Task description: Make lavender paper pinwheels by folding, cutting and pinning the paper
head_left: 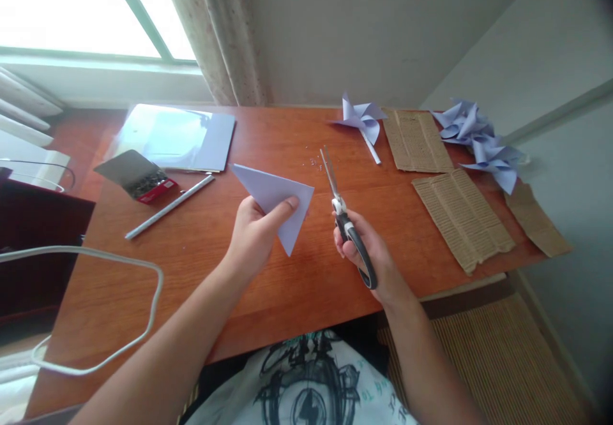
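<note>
Paper (275, 198) folded to triangle, pinched in left hand (253, 233) mid-frame; right hand (368, 253) grips scissors (342, 211), blades nearly closed. Cutting step; next needs blades opened onto paper edge.

A wooden tabletop (201, 265) carries everything here. A stack of pale blue sheets (179, 136) lies toward its far left edge, near the window (81, 10) and curtain (215, 36). Just in front of the stack sits a dark packet with a red end (136, 176), and a white stick (170, 207) lies slantwise beside it. At the far middle rests a paper pinwheel (360, 120). Three corrugated cardboard pieces (462, 217) lie to the right, with more pinwheels (479, 141) piled at the far right edge.
</note>
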A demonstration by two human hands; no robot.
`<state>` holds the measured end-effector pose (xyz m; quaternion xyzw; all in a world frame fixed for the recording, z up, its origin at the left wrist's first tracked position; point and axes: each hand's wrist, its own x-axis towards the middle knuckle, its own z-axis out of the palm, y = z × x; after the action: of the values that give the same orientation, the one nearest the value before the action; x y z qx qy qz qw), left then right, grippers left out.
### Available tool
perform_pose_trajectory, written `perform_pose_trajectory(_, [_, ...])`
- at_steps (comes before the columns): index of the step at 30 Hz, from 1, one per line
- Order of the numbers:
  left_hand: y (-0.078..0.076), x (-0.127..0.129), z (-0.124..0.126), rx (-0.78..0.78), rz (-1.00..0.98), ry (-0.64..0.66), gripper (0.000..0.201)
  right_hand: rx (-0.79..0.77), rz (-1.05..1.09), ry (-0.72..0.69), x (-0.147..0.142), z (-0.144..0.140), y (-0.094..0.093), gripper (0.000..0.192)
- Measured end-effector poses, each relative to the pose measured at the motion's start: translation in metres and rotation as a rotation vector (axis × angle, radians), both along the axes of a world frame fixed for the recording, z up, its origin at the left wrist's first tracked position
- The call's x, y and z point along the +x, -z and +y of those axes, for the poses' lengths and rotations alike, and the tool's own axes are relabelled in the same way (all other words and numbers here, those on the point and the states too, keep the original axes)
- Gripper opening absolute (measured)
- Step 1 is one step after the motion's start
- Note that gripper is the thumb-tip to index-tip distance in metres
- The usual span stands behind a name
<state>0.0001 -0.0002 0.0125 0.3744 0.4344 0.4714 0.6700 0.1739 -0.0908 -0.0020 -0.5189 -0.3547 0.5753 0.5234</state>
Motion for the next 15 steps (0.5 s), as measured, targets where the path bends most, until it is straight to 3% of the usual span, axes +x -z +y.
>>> perform_pose_trajectory(4, [-0.001, -0.002, 0.0, -0.047, 0.045, -0.02, 0.021, -0.026, -0.014, -0.066, -0.007, 0.004, -0.002, 0.059])
perform_pose_trajectory(10, [0.003, -0.005, 0.0, -0.041, 0.083, -0.044, 0.022, -0.032, -0.022, -0.053, -0.011, 0.0, 0.009, 0.056])
perform_pose_trajectory(15, [0.005, -0.005, -0.001, -0.035, 0.106, -0.045, 0.022, -0.025, 0.016, -0.059, -0.013, 0.0, 0.005, 0.055])
